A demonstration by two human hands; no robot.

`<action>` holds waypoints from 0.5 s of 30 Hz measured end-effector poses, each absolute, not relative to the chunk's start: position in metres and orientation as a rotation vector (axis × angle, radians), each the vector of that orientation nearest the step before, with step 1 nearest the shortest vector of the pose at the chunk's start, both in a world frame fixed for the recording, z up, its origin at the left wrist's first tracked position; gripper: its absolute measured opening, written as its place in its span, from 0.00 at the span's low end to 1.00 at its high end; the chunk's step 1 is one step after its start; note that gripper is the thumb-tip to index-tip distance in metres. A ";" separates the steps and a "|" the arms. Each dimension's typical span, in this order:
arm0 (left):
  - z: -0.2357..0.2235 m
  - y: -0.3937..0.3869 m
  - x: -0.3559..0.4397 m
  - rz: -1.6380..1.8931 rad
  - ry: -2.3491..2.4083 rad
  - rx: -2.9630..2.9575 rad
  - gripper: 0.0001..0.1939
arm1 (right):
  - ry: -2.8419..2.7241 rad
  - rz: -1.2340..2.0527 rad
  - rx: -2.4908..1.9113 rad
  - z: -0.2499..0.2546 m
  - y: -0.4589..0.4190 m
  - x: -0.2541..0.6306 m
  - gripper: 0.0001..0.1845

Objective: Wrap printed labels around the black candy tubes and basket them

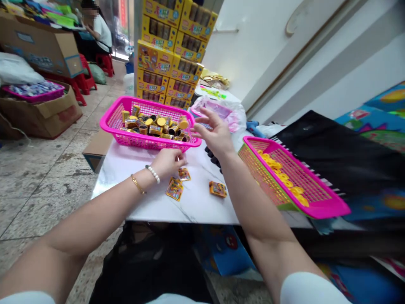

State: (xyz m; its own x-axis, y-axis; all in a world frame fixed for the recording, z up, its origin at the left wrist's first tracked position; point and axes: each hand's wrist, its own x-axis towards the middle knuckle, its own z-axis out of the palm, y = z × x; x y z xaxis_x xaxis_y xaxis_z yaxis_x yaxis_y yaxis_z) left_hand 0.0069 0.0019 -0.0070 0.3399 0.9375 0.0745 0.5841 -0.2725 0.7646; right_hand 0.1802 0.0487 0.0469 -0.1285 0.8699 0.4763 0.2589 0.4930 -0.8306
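My left hand (pixel 168 164) rests curled on the white marble table (pixel 196 207), just in front of the pink plastic basket (pixel 148 143), and its fingertips are hidden. Small yellow-and-red printed packets (pixel 174 188) lie just below that hand, and another packet (pixel 218 188) lies further right. My right hand (pixel 215 131) is raised with its fingers spread, near the basket's right corner, holding nothing. The basket is heaped with small gold-capped containers (pixel 155 124). A second pink basket (pixel 292 177) lies tilted at the right, holding yellow pieces (pixel 281 177).
Stacked yellow product boxes (pixel 171 50) rise behind the table. A pink-lined plastic bag (pixel 218 114) sits beyond my right hand. Black and colourful fabric (pixel 338 156) lies to the right. Cardboard boxes (pixel 38 55) and red stools stand on the tiled floor at left, where a seated person (pixel 95 31) is at the back.
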 end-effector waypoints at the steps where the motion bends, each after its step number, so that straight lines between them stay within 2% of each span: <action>1: -0.012 0.001 0.009 0.681 1.373 2.112 0.07 | -1.710 0.691 -0.989 0.052 0.046 0.183 0.25; 5: -0.029 -0.001 0.016 0.477 1.422 2.342 0.08 | -1.757 0.605 -1.045 0.041 0.006 0.194 0.12; 11: -0.031 -0.002 0.019 0.412 1.428 2.395 0.11 | -1.558 0.887 -1.213 -0.008 -0.031 0.201 0.16; 15: -0.032 -0.003 0.021 0.459 1.484 2.388 0.13 | -1.608 0.783 -1.316 -0.014 -0.023 0.200 0.15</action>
